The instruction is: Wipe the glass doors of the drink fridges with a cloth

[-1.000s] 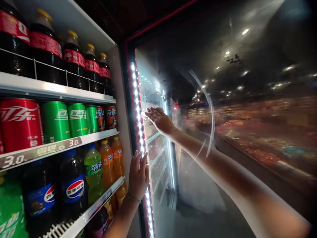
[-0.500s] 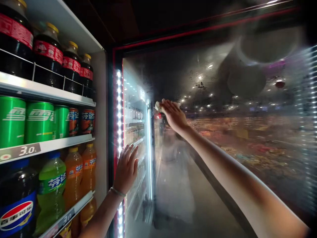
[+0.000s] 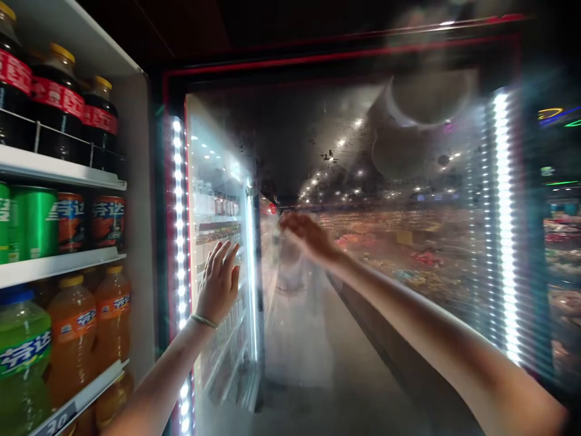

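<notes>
A fogged glass door (image 3: pixel 363 290) with a dark, red-lined frame stands open in front of me. My left hand (image 3: pixel 216 284), with a thin band round its wrist, is held with fingers stretched out at the door's left side, near a strip of lights (image 3: pixel 180 206). Whether its palm touches the glass, I cannot tell. Toward the middle of the pane, my right hand (image 3: pixel 306 235) is curled against the glass and smeared by motion. Half a second ago a small white cloth or tissue showed under its fingers; now the hand hides it.
On the left, cooler shelves (image 3: pixel 63 266) hold dark cola bottles (image 3: pixel 57 94), green cans (image 3: pixel 34 224) and orange soda bottles (image 3: pixel 75 321). Another bright strip of lights (image 3: pixel 503 224) runs down the door's right side. Blurred goods (image 3: pixel 563 242) show beyond it.
My right hand has moved down the glass, and the white piece under it no longer shows. My left hand stays outstretched. The view has turned right, bringing the door's right edge in.
</notes>
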{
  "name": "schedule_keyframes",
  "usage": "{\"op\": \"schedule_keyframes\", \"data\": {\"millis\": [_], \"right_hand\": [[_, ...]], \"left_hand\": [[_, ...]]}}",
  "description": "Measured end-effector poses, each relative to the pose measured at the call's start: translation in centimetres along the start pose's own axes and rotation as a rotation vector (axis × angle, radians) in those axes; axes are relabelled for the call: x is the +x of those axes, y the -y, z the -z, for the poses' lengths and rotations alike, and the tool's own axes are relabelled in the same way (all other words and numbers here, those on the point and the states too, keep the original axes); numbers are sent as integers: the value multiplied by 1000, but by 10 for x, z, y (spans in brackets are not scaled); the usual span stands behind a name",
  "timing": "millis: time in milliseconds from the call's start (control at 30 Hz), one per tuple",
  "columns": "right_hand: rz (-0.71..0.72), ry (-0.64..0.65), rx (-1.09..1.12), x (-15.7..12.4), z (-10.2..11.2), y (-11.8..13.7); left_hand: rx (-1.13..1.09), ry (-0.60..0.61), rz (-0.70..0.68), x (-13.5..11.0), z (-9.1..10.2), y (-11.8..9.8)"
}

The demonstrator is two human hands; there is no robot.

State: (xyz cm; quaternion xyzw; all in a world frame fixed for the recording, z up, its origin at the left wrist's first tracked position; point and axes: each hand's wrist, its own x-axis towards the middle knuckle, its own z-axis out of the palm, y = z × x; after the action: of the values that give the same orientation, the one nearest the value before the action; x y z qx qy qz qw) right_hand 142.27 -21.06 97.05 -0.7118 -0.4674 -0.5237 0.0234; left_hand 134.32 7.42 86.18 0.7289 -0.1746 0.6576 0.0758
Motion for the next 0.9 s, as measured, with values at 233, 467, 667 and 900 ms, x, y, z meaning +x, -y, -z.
{"op": "schedule_keyframes", "data": {"millis": [233, 467, 667, 900], "right_hand": [[-189, -208, -107, -15, 6, -18], [504, 183, 1, -108, -33, 40], [-216, -71, -194, -47, 102, -107], [-305, -87, -122, -98, 69, -63]], "left_hand": [[-50, -5, -7, 3, -18, -34], [-25, 24, -105, 5, -44, -61], [-45, -13, -119, 29, -62, -85], [-73, -18, -125, 30, -90, -118]]}}
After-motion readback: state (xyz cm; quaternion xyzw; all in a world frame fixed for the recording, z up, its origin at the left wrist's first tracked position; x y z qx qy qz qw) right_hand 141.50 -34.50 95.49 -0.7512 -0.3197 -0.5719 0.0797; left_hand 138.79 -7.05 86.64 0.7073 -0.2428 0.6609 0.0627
